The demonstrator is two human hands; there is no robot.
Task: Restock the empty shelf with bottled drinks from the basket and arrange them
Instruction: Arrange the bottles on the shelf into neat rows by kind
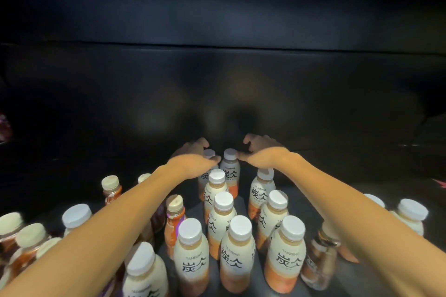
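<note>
Both my arms reach deep into the dark shelf (242, 202). Several bottled drinks with white caps and cream-and-orange labels with black characters stand there in rows; the nearest (237, 253) is at the front centre. My left hand (193, 159) grips the cap of a rear bottle (209, 153), fingers curled over it and thumb in front. Beside it stands another rear bottle (230, 161). My right hand (259, 154) touches that bottle's cap with the thumb tip, its fingers arched loosely behind. The basket is out of view.
Darker brown and orange bottles (111, 188) stand at the left, one with a purple-orange label (175, 217) near the middle. More bottles (411, 214) are at the right, under my right forearm. The shelf's black back wall (217, 84) rises behind the hands.
</note>
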